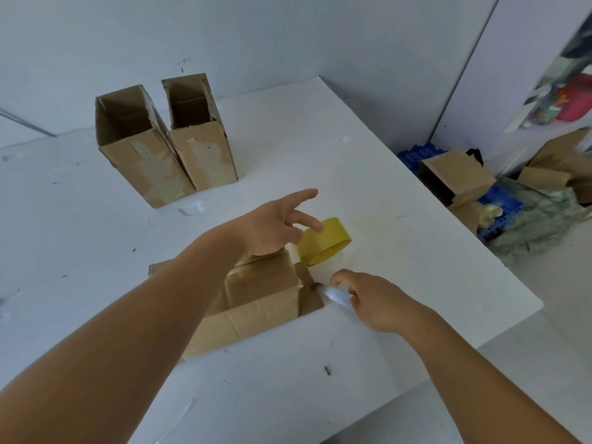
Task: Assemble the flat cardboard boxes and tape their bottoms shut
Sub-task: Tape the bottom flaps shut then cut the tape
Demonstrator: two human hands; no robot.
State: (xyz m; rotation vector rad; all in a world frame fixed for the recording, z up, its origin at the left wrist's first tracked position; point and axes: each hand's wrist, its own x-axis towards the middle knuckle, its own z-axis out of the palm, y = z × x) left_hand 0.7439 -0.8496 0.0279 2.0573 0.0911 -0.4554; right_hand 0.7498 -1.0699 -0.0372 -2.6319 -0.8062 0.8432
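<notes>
**A:** Any brand or writing you can read on anything?

**B:** None legible. The cardboard is plain brown with pale patches of torn paper and old tape.

**A:** Then go left to right.

**B:** At eleven o'clock two open boxes (166,139) stand upright on the white table (400,251), side by side and touching, their open tops facing up. At the centre, a third box (256,302) lies on its side under the left forearm, its end covered with glossy tape and a loose flap flat on the table at its right.

**A:** And the hands?

**B:** The left hand (272,229) rests its heel on the far end of that box, fingers spread and straight, reaching towards one o'clock over a yellowish tape roll (325,241). The roll stands just beside the box; I cannot tell whether the fingers touch it. At four o'clock the right hand (371,299) grips a small knife (333,294) with a pale handle, fingers curled round it, its dark tip at the flap's edge.

**A:** The surface and the room?

**B:** The table is scuffed, with dark flecks and scraps of tape. Pale walls meet in a corner behind it. At three o'clock, on the floor, lie a blue plastic crate (499,203), more cardboard (458,177) and crumpled plastic sheeting (538,219).
</notes>
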